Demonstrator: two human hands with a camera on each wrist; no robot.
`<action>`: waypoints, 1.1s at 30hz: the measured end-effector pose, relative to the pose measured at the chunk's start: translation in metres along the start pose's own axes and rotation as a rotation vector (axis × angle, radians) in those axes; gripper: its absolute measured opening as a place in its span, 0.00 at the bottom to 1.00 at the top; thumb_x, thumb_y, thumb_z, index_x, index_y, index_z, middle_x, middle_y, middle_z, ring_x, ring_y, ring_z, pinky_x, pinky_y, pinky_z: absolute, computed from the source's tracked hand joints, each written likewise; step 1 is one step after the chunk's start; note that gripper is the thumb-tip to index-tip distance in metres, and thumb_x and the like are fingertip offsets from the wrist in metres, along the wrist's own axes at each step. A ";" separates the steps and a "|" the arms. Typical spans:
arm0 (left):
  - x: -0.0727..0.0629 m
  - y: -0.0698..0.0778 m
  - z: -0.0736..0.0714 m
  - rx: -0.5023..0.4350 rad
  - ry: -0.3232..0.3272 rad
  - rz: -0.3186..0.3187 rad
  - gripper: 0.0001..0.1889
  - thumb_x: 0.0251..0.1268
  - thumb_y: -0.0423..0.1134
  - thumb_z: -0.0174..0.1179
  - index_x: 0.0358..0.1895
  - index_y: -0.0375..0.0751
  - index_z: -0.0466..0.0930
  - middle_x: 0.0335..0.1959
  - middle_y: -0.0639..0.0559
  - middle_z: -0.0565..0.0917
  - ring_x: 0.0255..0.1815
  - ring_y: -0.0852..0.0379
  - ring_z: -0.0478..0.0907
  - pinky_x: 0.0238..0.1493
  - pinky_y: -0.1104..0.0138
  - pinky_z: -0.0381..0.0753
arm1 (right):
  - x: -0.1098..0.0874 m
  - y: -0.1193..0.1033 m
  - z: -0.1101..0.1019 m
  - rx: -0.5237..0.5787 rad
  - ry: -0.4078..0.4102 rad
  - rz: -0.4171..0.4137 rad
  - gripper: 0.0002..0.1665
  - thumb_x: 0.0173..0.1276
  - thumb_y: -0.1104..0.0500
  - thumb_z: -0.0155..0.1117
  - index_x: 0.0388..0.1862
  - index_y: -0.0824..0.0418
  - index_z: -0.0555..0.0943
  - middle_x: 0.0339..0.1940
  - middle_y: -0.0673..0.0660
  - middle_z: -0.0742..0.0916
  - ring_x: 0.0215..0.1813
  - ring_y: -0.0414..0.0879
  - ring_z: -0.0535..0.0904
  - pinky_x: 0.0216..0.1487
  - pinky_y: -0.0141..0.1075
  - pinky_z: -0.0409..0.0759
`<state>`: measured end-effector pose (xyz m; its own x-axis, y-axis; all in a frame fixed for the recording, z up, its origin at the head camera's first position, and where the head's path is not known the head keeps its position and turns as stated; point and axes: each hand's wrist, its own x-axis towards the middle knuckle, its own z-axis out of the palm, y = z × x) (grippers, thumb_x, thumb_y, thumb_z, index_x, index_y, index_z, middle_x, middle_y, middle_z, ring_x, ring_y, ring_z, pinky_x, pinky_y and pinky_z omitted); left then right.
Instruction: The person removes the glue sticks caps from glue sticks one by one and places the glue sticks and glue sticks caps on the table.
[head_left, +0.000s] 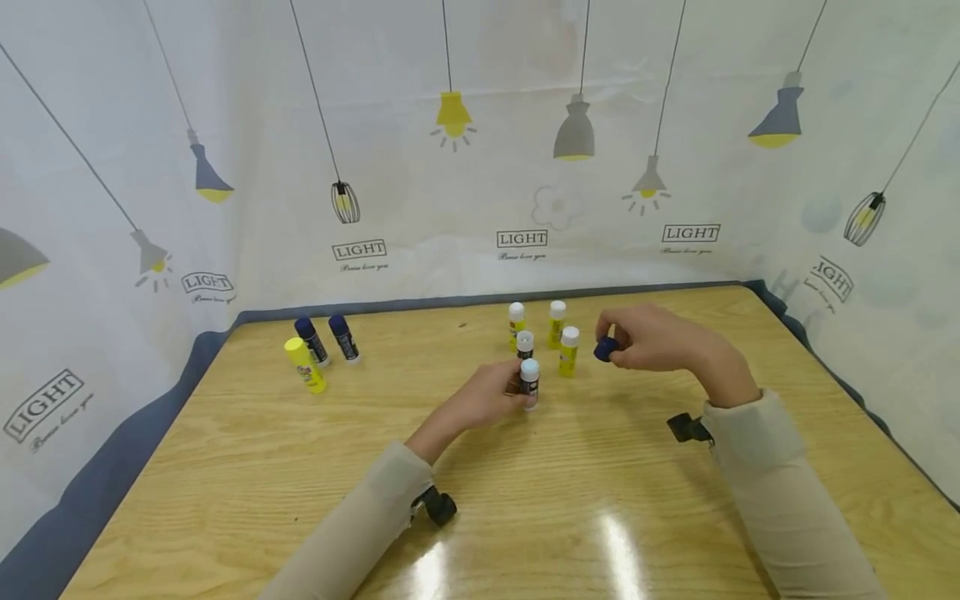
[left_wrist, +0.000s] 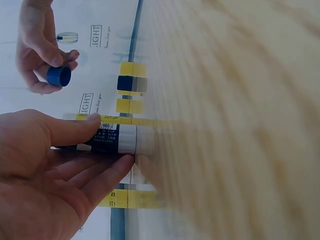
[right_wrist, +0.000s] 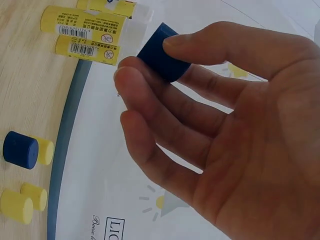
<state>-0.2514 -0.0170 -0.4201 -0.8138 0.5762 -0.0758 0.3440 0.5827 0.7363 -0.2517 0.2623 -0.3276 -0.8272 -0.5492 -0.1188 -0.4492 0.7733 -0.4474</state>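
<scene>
My left hand (head_left: 486, 397) grips an upright dark blue glue stick (head_left: 529, 387) with its pale top bare; the left wrist view shows thumb and fingers around its label (left_wrist: 107, 135). To the right, my right hand (head_left: 660, 337) pinches a dark blue cap (head_left: 606, 348) between thumb and fingers, held off the table. The cap's open end (left_wrist: 64, 76) shows in the left wrist view. Just behind the gripped stick stands another uncapped dark glue stick (head_left: 525, 343). Around it are yellow glue sticks with white tops, at the back left (head_left: 517, 323), back right (head_left: 557, 323) and nearer right (head_left: 568, 353).
At the table's left stand two capped dark blue glue sticks (head_left: 311, 342) and a yellow capped one (head_left: 305, 365). The right wrist view shows a loose blue cap (right_wrist: 20, 150) and yellow caps (right_wrist: 16, 206) on the wooden table (head_left: 225, 483). A lamp-printed curtain (head_left: 420, 192) hangs behind.
</scene>
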 end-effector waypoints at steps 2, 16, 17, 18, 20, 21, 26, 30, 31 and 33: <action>0.000 -0.001 0.000 0.011 -0.012 -0.004 0.18 0.74 0.36 0.63 0.63 0.38 0.77 0.61 0.40 0.85 0.62 0.46 0.84 0.64 0.54 0.82 | 0.000 0.001 -0.001 0.009 -0.006 0.014 0.13 0.69 0.64 0.65 0.53 0.61 0.81 0.30 0.52 0.87 0.29 0.43 0.77 0.37 0.39 0.76; -0.004 -0.002 -0.007 -0.024 -0.090 -0.006 0.24 0.74 0.39 0.65 0.68 0.37 0.71 0.64 0.40 0.83 0.66 0.46 0.81 0.68 0.56 0.79 | -0.003 0.014 -0.003 -0.001 -0.032 0.096 0.13 0.69 0.61 0.69 0.51 0.60 0.82 0.33 0.54 0.89 0.32 0.44 0.79 0.38 0.39 0.77; -0.005 -0.003 -0.008 -0.030 -0.097 -0.005 0.25 0.74 0.40 0.65 0.68 0.38 0.70 0.64 0.40 0.83 0.67 0.46 0.80 0.68 0.56 0.79 | -0.002 0.015 -0.003 0.001 -0.035 0.102 0.13 0.69 0.61 0.69 0.51 0.60 0.82 0.33 0.54 0.89 0.32 0.45 0.80 0.38 0.39 0.77; -0.006 -0.003 -0.009 -0.037 -0.105 -0.006 0.26 0.74 0.42 0.65 0.69 0.39 0.70 0.65 0.41 0.82 0.67 0.46 0.80 0.68 0.55 0.78 | -0.002 0.015 -0.003 0.005 -0.040 0.107 0.13 0.69 0.61 0.69 0.51 0.60 0.82 0.33 0.55 0.89 0.33 0.45 0.80 0.38 0.39 0.77; -0.008 -0.003 -0.012 -0.055 -0.120 -0.002 0.27 0.74 0.43 0.65 0.70 0.39 0.68 0.66 0.41 0.81 0.68 0.46 0.79 0.69 0.55 0.78 | -0.001 0.017 -0.003 0.011 -0.050 0.119 0.13 0.68 0.62 0.70 0.51 0.61 0.82 0.33 0.55 0.89 0.33 0.45 0.81 0.39 0.39 0.78; -0.008 -0.003 -0.013 -0.063 -0.129 -0.001 0.28 0.74 0.44 0.65 0.71 0.39 0.68 0.67 0.40 0.81 0.69 0.45 0.79 0.70 0.54 0.77 | -0.001 0.018 -0.003 0.009 -0.056 0.125 0.14 0.68 0.61 0.70 0.51 0.62 0.82 0.33 0.55 0.89 0.33 0.45 0.81 0.39 0.39 0.78; -0.012 -0.005 -0.016 -0.063 -0.146 0.002 0.29 0.75 0.46 0.63 0.73 0.41 0.66 0.69 0.40 0.79 0.70 0.44 0.78 0.71 0.53 0.76 | 0.000 0.022 -0.003 -0.014 -0.082 0.161 0.16 0.69 0.59 0.71 0.52 0.64 0.81 0.34 0.55 0.89 0.33 0.44 0.82 0.40 0.40 0.80; -0.014 -0.005 -0.020 -0.049 -0.134 -0.007 0.29 0.75 0.48 0.63 0.73 0.42 0.67 0.71 0.41 0.77 0.70 0.44 0.78 0.71 0.52 0.76 | 0.001 0.025 -0.002 -0.016 -0.095 0.179 0.17 0.69 0.57 0.71 0.52 0.64 0.81 0.35 0.56 0.90 0.34 0.46 0.82 0.41 0.41 0.79; -0.014 -0.005 -0.020 -0.048 -0.128 -0.012 0.29 0.75 0.49 0.63 0.73 0.42 0.67 0.72 0.42 0.76 0.70 0.44 0.78 0.71 0.52 0.76 | 0.001 0.025 -0.002 -0.013 -0.097 0.182 0.18 0.69 0.57 0.71 0.52 0.64 0.81 0.35 0.57 0.90 0.34 0.46 0.82 0.41 0.41 0.79; -0.016 -0.005 -0.022 -0.048 -0.116 -0.020 0.29 0.75 0.48 0.63 0.73 0.42 0.68 0.72 0.42 0.76 0.70 0.44 0.78 0.71 0.51 0.76 | 0.001 0.026 -0.001 -0.009 -0.100 0.186 0.18 0.69 0.57 0.71 0.53 0.65 0.81 0.34 0.57 0.90 0.34 0.47 0.82 0.42 0.41 0.79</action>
<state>-0.2509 -0.0422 -0.4078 -0.7597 0.6288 -0.1655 0.3035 0.5681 0.7649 -0.2644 0.2821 -0.3383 -0.8586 -0.4252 -0.2863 -0.2952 0.8668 -0.4019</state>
